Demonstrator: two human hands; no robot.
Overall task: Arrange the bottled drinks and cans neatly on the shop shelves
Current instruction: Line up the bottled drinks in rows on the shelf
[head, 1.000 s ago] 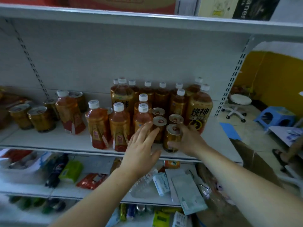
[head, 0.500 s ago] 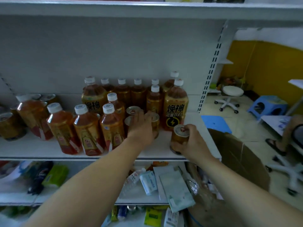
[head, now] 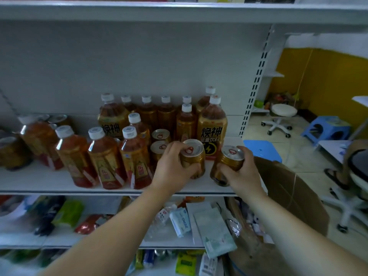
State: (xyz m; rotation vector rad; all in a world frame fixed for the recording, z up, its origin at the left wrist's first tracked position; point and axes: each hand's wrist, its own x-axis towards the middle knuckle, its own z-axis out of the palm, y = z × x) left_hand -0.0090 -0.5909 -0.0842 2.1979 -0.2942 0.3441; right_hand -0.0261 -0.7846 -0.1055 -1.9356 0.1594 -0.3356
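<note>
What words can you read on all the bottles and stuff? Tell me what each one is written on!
"焕神" above "能量饮料", with a lightning-bolt sign: right big bottle.
"焕神": back-left big bottle, partly hidden.
"ZERO": white packet, one shelf down.
Small bottles and gold cans: print too blurred to read.

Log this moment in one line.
left hand: grips left can | right hand: grips right can, tilted | place: shelf front
</note>
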